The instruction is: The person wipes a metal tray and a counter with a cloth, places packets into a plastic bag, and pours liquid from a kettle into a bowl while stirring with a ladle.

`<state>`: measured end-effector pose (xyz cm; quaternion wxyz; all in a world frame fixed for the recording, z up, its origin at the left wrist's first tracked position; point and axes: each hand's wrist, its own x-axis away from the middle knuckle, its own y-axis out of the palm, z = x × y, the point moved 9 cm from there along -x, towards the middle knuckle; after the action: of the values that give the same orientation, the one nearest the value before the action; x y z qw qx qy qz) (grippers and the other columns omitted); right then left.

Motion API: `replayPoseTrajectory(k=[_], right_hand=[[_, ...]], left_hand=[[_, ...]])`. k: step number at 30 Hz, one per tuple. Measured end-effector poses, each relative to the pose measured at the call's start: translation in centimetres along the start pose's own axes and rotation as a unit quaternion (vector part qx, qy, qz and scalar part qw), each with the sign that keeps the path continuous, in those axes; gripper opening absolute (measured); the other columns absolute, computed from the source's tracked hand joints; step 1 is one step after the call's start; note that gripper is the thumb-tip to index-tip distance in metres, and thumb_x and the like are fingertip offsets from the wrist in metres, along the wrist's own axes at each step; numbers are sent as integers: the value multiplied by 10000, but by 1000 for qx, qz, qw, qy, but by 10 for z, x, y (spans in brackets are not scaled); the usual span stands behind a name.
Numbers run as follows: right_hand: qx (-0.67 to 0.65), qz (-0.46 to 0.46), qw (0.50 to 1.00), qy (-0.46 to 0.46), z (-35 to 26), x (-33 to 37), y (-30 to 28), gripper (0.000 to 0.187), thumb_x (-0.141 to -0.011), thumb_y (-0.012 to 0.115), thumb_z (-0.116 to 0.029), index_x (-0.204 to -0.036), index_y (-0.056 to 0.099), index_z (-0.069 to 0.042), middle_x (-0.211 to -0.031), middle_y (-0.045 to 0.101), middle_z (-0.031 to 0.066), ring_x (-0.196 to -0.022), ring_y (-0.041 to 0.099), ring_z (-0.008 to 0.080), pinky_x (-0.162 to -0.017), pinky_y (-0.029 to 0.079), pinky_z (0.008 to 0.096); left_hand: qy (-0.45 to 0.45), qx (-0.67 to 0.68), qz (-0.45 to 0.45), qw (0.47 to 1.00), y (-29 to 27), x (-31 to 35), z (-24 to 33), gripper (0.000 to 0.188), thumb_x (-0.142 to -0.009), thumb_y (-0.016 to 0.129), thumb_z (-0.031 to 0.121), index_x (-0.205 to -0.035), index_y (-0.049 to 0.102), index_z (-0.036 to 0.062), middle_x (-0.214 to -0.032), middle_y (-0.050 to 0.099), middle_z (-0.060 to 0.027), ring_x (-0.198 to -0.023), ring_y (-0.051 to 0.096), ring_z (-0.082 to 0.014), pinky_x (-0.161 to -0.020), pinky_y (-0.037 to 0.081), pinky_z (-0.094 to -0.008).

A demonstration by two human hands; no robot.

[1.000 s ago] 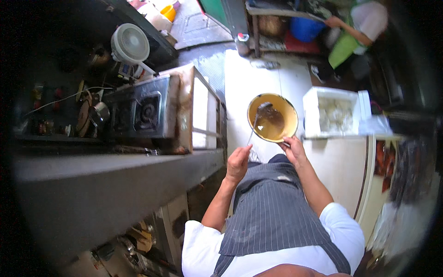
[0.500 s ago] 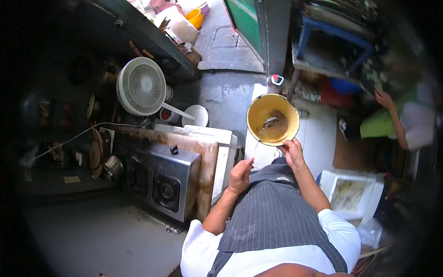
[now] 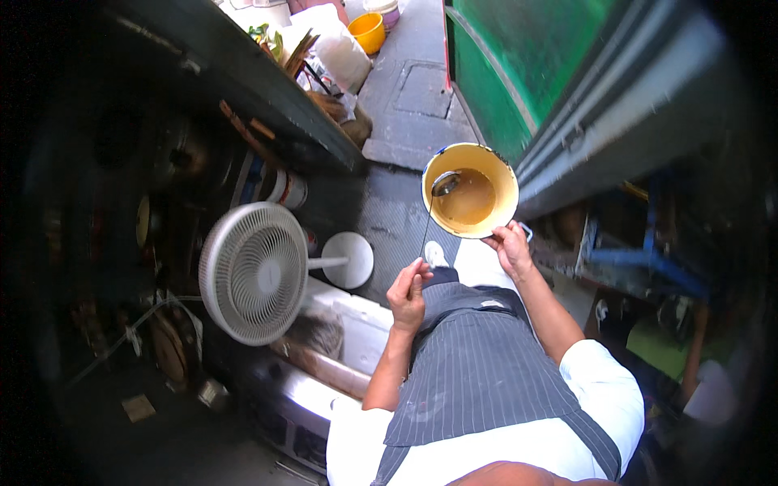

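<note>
Down below you, the biggest thing in view is the green metal wall (image 3: 559,73) on your right, running beside a grey paved floor (image 3: 405,97) that leads away from you. On your left stands a white pedestal fan (image 3: 255,271), its round base (image 3: 347,260) resting on the dark floor, with a white box-shaped unit (image 3: 361,332) just beside it. You wear a grey striped apron (image 3: 478,364) over a white shirt.

Next in size comes the yellow enamel bowl (image 3: 470,190), which you hold out in front of you, above the dark floor and near the foot of the green wall. It holds a brown liquid (image 3: 468,199). Your right hand (image 3: 509,247) is clamped on the bowl's near rim, thumb over the edge.

Your left hand (image 3: 408,292) is closed around the thin handle of a metal ladle (image 3: 429,219), pinching it near its lower end. The ladle's round scoop (image 3: 445,183) sits inside the bowl at its left side, at the edge of the brown liquid.

Farther off, a small orange bucket (image 3: 369,31) stands on the paving, near a white sack (image 3: 336,49).
</note>
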<state>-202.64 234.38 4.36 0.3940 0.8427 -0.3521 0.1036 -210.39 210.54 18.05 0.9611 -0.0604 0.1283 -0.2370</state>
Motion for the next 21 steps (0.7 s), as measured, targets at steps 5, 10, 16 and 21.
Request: replayPoseTrajectory(k=[5,10,16,21], right_hand=[[21,22,999,-12,-50,-139,73,170,-829,511,-9,-995,483,21,-994,584,144,-885,626,246,-735,565,369],[44,39,998,-20,-95,-289,148,130,-829,526,-24,-951,490,6,-959,581,122,-850,628,221,-707,570,349],[57,22,998,1,-158,-458,237,125,-827,545,-33,-933,488,0,-921,589,110,-831,638,215,-696,571,333],[101,-9,994,49,-202,-578,306,161,-837,529,-30,-995,502,-8,-952,610,106,-849,637,202,-698,564,316]], left_hand=[[-31,50,-24,998,-4,-184,-33,282,-947,467,124,-1178,543,-20,-934,639,-132,-757,627,-174,-688,517,-287],[-86,108,7,990,-8,-349,-83,358,-966,438,200,-1240,488,-25,-951,631,-144,-779,621,-173,-704,507,-282],[-88,143,67,983,-7,-538,-104,393,-968,433,220,-1254,453,-48,-954,625,-159,-765,624,-183,-697,503,-284],[-91,153,148,973,-22,-668,-87,376,-977,404,209,-1247,449,-50,-948,624,-163,-758,623,-187,-678,496,-279]])
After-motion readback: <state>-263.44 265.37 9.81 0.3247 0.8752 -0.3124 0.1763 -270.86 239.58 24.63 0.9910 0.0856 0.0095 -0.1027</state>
